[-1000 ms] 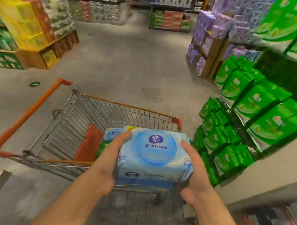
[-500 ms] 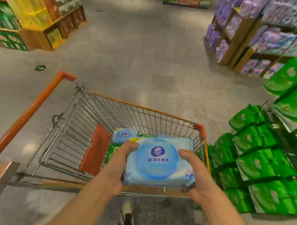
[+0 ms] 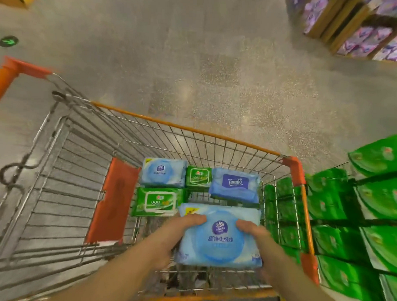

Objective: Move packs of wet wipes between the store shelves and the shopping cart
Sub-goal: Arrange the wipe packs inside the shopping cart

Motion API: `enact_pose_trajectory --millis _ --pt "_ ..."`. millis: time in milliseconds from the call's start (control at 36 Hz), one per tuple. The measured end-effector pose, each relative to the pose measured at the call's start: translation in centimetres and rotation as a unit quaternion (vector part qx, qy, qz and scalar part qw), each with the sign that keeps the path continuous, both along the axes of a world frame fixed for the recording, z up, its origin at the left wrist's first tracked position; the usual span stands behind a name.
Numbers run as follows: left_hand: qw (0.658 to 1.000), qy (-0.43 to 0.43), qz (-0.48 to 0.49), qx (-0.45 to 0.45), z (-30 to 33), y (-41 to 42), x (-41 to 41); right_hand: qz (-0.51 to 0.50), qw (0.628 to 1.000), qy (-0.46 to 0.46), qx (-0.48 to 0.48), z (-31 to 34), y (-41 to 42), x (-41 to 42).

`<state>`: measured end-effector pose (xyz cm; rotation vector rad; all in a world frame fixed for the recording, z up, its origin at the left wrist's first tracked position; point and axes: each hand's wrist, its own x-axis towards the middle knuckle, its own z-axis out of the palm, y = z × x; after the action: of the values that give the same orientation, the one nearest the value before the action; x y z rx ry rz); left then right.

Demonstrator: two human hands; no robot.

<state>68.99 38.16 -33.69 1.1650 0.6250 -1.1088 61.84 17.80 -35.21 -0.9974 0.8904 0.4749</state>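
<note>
Right now I have both hands on the pale blue wipes pack (image 3: pixel 219 236), low in the cart (image 3: pixel 308 212) by its near right corner: left hand (image 3: pixel 172 235) curled on its left edge, right hand (image 3: pixel 256 236) on the right. It looks soft, slick and moderately heavy, so gripping the short edges seems best. Beyond lie a green pack (image 3: pixel 156 201), another blue pack (image 3: pixel 162 172) and a Tempo pack (image 3: pixel 235 184).

The hands (image 3: pixel 214 238) hide both side edges of the light-blue pack (image 3: pixel 219 245).
</note>
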Motion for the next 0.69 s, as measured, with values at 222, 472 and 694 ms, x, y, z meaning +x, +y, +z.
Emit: enact_pose_trajectory --millis 222,472,694 --pt "0.998 0.06 0.007 0.023 -10.6 -2.4 1.4 0.003 0.998 0.04 -0.038 -10.2 -1.9 2.9" --pt "0.997 0.035 0.029 0.064 -20.5 -4.0 3.6 -0.073 0.995 0.047 -0.042 -20.4 -2.0 4.1" --pt "0.98 -0.065 -0.079 0.172 -22.1 -4.4 2.6 0.011 0.99 0.079 -0.115 -23.5 -2.6 4.2"
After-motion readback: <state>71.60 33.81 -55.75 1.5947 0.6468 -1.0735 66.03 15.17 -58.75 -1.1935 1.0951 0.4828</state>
